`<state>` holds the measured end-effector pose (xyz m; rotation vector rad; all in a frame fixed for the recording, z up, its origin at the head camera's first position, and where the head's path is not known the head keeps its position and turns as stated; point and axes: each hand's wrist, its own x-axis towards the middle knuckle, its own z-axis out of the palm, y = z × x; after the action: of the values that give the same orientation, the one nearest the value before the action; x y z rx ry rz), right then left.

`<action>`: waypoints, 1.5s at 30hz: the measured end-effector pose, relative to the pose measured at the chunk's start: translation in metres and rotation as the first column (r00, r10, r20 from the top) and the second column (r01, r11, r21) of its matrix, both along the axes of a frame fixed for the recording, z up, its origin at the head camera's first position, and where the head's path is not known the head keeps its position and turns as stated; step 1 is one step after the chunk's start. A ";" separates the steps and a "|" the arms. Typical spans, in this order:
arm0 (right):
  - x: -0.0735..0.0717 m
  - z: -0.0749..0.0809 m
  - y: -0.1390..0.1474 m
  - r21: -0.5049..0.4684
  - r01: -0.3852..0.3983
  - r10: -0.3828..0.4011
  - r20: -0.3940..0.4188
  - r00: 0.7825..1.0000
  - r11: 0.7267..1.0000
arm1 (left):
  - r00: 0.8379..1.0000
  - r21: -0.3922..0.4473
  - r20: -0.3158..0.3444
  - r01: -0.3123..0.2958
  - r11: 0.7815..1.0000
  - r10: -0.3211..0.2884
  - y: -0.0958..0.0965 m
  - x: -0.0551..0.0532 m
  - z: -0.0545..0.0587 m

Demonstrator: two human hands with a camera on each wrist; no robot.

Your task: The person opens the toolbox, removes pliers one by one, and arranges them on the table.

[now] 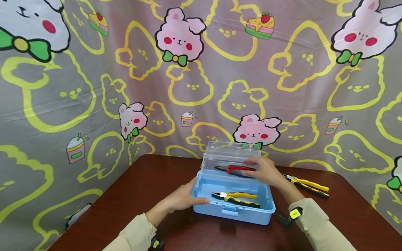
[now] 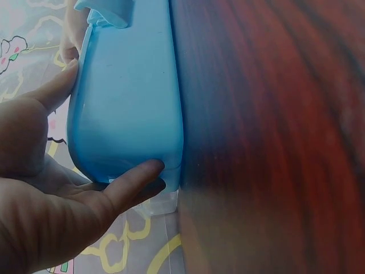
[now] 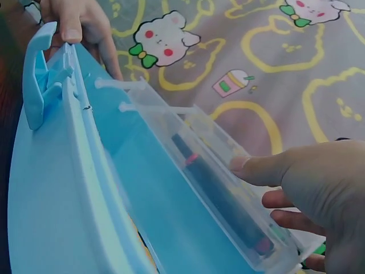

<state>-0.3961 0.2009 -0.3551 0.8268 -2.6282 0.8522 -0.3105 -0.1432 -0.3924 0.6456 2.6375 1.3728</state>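
Note:
A light blue toolbox (image 1: pixel 232 215) stands on the table with its clear lid (image 1: pixel 233 146) raised at the back. My left hand (image 1: pixel 180 198) holds the box's left end, thumb over the front rim and fingers around the side. Red-and-black pliers (image 1: pixel 235 168) lie in the clear tray (image 3: pixel 219 165) raised above the rear of the box. At the tray's right end is my right hand (image 1: pixel 267 170), thumb extended to the clear plastic edge and the other fingers spread beside it. Yellow-and-black pliers (image 1: pixel 235 198) rest inside the box bottom.
Another pair of yellow-and-black pliers (image 1: pixel 309 186) lies on the dark red wooden table (image 1: pixel 150 177), right of the box. A blue latch (image 1: pixel 230 210) sits on the box front. Patterned cloth (image 1: pixel 216 80) hangs behind and at the left.

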 end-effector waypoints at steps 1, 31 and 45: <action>-0.001 0.000 -0.002 0.009 -0.007 0.007 0.014 1.000 1.000 | 1.000 0.002 0.004 0.000 1.000 0.000 0.000 0.000 0.000; -0.011 0.004 -0.015 -0.061 -0.001 0.022 0.344 0.939 0.998 | 1.000 0.007 0.012 -0.011 1.000 0.011 -0.002 0.001 0.002; -0.009 0.002 -0.008 -0.194 -0.004 0.081 0.389 0.918 0.981 | 1.000 0.000 0.013 -0.004 1.000 0.004 0.000 0.003 0.001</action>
<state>-0.4053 0.1931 -0.3530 0.7251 -2.8069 1.3880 -0.3079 -0.1430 -0.3915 0.6290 2.6302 1.3728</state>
